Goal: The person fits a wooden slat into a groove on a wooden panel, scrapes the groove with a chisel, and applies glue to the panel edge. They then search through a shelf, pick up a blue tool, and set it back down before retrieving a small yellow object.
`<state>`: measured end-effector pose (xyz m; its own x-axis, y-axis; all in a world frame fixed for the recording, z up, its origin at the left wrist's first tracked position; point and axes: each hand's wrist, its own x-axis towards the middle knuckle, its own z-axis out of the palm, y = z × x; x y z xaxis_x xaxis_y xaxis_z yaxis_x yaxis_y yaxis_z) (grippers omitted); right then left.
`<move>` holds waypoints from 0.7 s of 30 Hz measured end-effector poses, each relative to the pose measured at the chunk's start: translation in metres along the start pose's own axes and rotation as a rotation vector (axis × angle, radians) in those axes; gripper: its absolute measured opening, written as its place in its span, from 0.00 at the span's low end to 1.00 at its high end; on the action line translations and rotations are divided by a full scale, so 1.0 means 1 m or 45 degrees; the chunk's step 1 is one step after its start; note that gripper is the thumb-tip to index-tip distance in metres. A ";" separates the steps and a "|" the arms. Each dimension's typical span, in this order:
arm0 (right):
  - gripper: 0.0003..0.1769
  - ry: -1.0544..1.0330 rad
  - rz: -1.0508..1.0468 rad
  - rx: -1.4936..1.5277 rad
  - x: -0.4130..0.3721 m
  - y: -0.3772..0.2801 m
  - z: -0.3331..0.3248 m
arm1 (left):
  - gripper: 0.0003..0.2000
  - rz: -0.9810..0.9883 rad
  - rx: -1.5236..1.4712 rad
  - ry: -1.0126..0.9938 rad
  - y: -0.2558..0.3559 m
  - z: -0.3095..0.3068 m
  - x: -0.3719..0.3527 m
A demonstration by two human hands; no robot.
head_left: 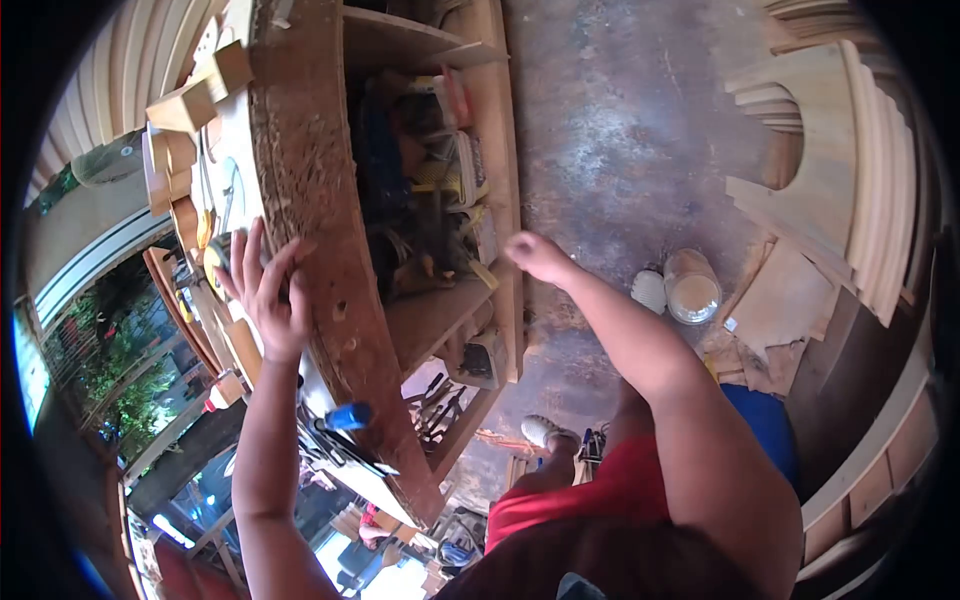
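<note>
My left hand is raised at the worn edge of the wooden workbench, fingers apart and nothing seen in them. Close to its fingertips, partly hidden by them, lies a round yellow and dark object that looks like a tape measure. My right hand hangs beside the outer board of the bench's open shelf, with its fingers curled closed. Whether anything small is inside that fist is hidden. A blue-handled tool sits on the bench edge nearer my body.
Mixed tools and packets fill the shelf. On the floor stand a clear tub and a white ribbed object. Stacked curved wood panels line the right side. Wooden blocks rest on the bench top.
</note>
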<state>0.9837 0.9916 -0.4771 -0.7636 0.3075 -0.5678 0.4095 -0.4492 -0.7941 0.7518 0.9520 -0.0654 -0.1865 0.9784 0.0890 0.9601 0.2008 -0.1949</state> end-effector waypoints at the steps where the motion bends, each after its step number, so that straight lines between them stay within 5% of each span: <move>1: 0.27 -0.055 -0.003 0.018 0.022 -0.034 0.007 | 0.17 -0.024 -0.009 -0.037 0.000 -0.001 0.001; 4: 0.32 0.012 -0.165 0.184 0.090 -0.115 0.053 | 0.16 -0.043 0.038 -0.103 -0.001 -0.005 0.001; 6: 0.44 0.047 -0.324 0.064 0.129 -0.158 0.071 | 0.16 -0.022 0.057 -0.134 -0.001 -0.006 0.002; 12: 0.74 0.261 -0.095 -0.008 0.211 -0.189 0.134 | 0.16 -0.002 0.065 -0.147 -0.007 -0.005 -0.004; 18: 0.77 -0.056 0.068 0.065 0.220 -0.191 0.127 | 0.15 -0.031 0.016 -0.148 -0.012 -0.005 -0.009; 21: 0.70 0.123 -0.084 0.174 0.200 -0.178 0.134 | 0.15 -0.028 0.018 -0.167 -0.013 -0.005 -0.010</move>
<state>0.6912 1.0210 -0.4200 -0.7326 0.4163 -0.5386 0.2830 -0.5334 -0.7971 0.7425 0.9394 -0.0585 -0.2338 0.9716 -0.0353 0.9527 0.2217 -0.2079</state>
